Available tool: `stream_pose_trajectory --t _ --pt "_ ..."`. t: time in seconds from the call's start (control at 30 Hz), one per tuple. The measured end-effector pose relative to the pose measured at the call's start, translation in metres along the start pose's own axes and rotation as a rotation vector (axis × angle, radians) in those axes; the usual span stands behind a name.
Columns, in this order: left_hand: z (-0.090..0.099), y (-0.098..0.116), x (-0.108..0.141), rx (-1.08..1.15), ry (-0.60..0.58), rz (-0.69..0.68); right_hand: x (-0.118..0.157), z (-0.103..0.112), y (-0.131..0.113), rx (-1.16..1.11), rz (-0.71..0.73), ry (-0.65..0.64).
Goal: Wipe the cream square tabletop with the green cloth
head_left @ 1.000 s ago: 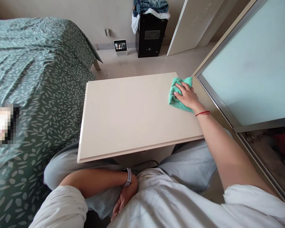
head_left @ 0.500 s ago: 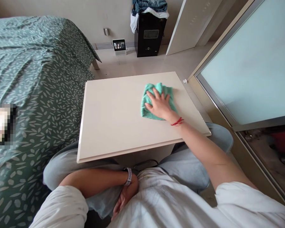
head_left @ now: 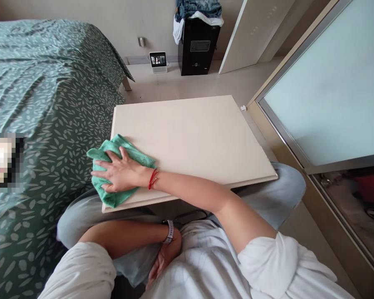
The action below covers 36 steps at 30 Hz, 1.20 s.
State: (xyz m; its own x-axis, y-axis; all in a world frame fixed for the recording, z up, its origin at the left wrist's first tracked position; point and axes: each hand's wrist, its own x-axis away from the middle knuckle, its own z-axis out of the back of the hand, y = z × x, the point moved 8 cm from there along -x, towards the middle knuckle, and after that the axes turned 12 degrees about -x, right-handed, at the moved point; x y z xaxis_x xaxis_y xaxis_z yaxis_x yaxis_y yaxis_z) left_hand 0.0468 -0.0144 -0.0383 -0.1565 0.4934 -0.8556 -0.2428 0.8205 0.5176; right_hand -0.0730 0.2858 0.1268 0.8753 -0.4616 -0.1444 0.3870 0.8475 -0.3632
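A green cloth (head_left: pixel 137 156) lies at the left end of the cream tabletop (head_left: pixel 187 137), partly hanging over its left edge. Pressed flat on the cloth is my right hand (head_left: pixel 120 172), fingers spread, with a red string round the wrist. My left hand (head_left: pixel 163 259) rests in my lap, below the table's near edge, under a wrist with a pale watch (head_left: pixel 169 231). Its fingers are partly hidden and what they hold, if anything, cannot be seen.
A bed with a green leaf-patterned cover (head_left: pixel 50 83) stands close on the left. Beyond the table are a small screen (head_left: pixel 158 60) and a black cabinet (head_left: pixel 197 50) with clothes on top. Frosted sliding panels (head_left: pixel 330 83) border the right side.
My right hand and the green cloth have moved from the right part of the tabletop to its left edge. My left hand has stayed in my lap.
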Motion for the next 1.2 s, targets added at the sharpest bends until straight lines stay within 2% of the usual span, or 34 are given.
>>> stream_pose_trajectory --t 0.07,0.17,0.27,0.37,0.43,0.53,0.63,0.7,0.77,0.87,0.93,1.03,1.1,1.2 --pt "-0.002 -0.006 0.002 0.164 0.044 0.122 0.008 0.001 -0.008 0.007 0.074 -0.051" --pt "-0.007 -0.015 0.008 0.447 0.16 0.345 0.033 0.012 0.003 -0.016 0.066 -0.06" --pt "-0.014 -0.015 0.01 0.647 0.218 0.428 0.069 0.029 0.034 -0.026 -0.029 -0.057" --pt "-0.013 -0.019 0.011 0.736 0.244 0.506 0.115 0.053 0.08 -0.013 -0.176 -0.02" --pt "-0.009 -0.018 0.008 0.72 0.19 0.479 0.153 0.071 0.115 -0.01 -0.295 0.012" --pt "-0.002 -0.014 0.004 0.552 0.072 0.333 0.218 0.096 0.167 0.004 -0.495 0.06" --pt "0.0 -0.011 0.005 0.424 0.042 0.205 0.287 0.119 0.207 0.04 -0.707 0.121" --pt "-0.003 -0.009 0.006 0.413 0.037 0.185 0.33 0.131 0.223 0.057 -0.84 0.172" --pt "-0.009 -0.01 0.008 0.42 0.053 0.223 0.366 0.139 0.231 0.061 -0.964 0.239" --pt "-0.011 -0.011 0.01 0.447 0.134 0.25 0.405 0.143 0.232 0.067 -1.149 0.392" --pt "-0.009 -0.009 0.009 0.429 0.141 0.21 0.419 0.14 0.226 0.093 -1.257 0.506" --pt "-0.006 -0.004 0.002 0.345 0.026 0.154 0.413 0.129 0.209 0.148 -1.342 0.598" --pt "-0.002 0.0 -0.003 0.346 -0.027 0.125 0.389 0.12 0.192 0.16 -1.323 0.585" --pt "0.002 0.004 -0.009 0.411 -0.066 0.071 0.331 0.106 0.159 0.125 -1.219 0.477"
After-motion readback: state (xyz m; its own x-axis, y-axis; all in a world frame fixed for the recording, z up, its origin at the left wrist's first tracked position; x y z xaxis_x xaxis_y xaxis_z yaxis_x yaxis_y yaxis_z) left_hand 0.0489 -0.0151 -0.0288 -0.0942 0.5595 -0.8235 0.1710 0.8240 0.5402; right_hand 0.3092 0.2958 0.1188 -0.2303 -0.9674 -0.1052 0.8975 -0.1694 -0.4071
